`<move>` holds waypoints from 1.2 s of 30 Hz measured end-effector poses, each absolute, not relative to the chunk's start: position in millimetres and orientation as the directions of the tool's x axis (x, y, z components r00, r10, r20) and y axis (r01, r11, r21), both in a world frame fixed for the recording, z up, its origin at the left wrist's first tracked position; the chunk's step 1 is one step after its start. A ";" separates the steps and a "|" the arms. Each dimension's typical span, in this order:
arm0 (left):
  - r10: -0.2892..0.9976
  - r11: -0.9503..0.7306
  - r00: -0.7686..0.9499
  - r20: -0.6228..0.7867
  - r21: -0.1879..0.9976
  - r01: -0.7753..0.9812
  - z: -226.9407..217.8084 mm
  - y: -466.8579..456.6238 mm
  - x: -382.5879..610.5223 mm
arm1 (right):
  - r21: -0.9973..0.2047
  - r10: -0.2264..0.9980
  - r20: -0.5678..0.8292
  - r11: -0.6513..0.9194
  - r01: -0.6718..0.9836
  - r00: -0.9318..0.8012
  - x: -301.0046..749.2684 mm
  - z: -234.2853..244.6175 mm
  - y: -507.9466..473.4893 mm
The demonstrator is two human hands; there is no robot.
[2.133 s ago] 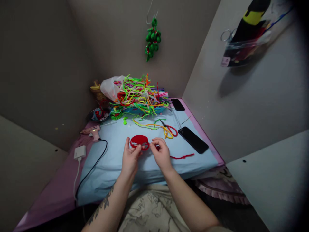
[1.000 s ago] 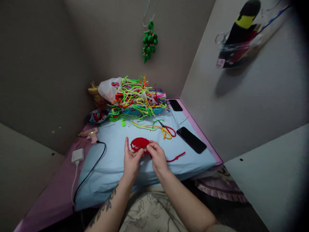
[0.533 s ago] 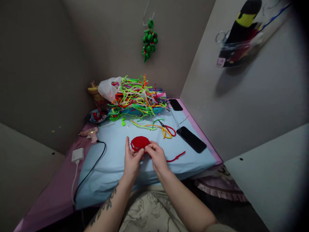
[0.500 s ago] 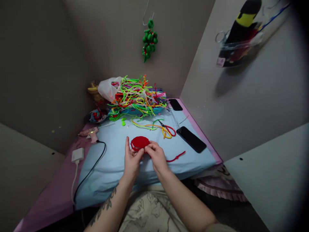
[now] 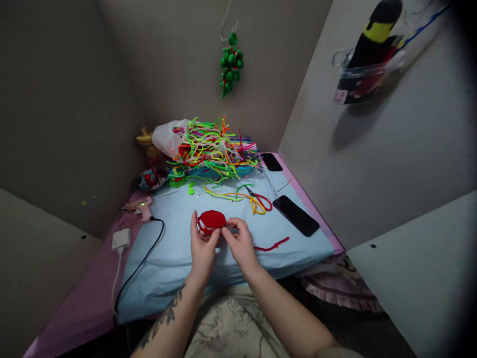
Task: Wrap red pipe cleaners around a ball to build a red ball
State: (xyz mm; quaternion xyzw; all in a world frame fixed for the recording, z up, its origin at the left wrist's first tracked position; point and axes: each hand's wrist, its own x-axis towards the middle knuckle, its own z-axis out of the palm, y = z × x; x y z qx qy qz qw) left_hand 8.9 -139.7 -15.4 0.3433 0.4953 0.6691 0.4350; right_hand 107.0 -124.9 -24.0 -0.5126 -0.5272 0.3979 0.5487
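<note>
Between my two hands is a red oval coil [image 5: 212, 219] that looks wound from fuzzy pipe cleaner, with a loose red loop at its left side. My left hand [image 5: 203, 247] is closed on its left and lower edge, thumb in front. The fingers of my right hand [image 5: 240, 242] pinch its lower right edge. A red pipe cleaner [image 5: 274, 245] with a small knot runs out to the right beyond my right hand. The coil's underside is hidden by my fingers.
Scissors [image 5: 258, 201] and a dark phone [image 5: 296, 215] lie right of my hands; a second phone [image 5: 272, 162] is farther back. A glue gun [image 5: 140, 206] with a cable sits left. Behind are heaped colourful pipe cleaners [image 5: 212, 144] and a bowl [image 5: 149, 180]. A green ornament [image 5: 231, 64] hangs above.
The red coil has shifted slightly left, and the loop at its left side shows wider. My right fingers have moved a little along its edge.
</note>
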 end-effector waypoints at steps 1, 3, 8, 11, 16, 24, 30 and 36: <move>0.910 -0.157 -0.409 0.062 0.966 -0.204 -16.6 -139.6 9.1 | -0.977 0.975 0.178 0.159 0.141 0.136 106.8 -21.3 -126.0; 0.884 -0.198 -0.449 0.127 0.973 -0.115 -20.9 -140.2 9.3 | -0.966 0.974 0.186 0.157 0.207 0.132 106.5 -16.9 -127.4; 0.838 -0.212 -0.473 0.272 0.961 0.177 -38.0 -143.5 6.2 | -0.978 0.989 0.136 0.124 0.167 0.063 104.3 -15.9 -126.2; 0.824 -0.228 -0.437 0.361 0.917 0.327 -45.5 -145.4 3.1 | -0.989 0.993 0.108 0.103 0.110 0.041 102.2 -18.2 -124.9; 0.802 -0.228 -0.417 0.428 0.864 0.449 -49.1 -147.1 0.3 | -0.992 0.994 0.096 0.091 0.092 0.051 100.0 -16.3 -124.7; 0.832 -0.177 -0.455 0.316 0.930 0.323 -46.1 -147.2 2.6 | -0.995 0.994 0.103 0.103 -0.007 0.027 100.1 -15.7 -124.2; 0.843 -0.142 -0.464 0.273 0.944 0.298 -41.0 -149.2 3.3 | -0.995 0.999 -0.005 -0.009 -0.095 -0.046 105.0 -17.5 -119.4; 0.849 -0.148 -0.407 0.335 0.893 0.426 -44.5 -151.2 -0.7 | -0.940 0.947 -0.236 -0.279 -0.195 -0.216 115.7 -15.3 -113.8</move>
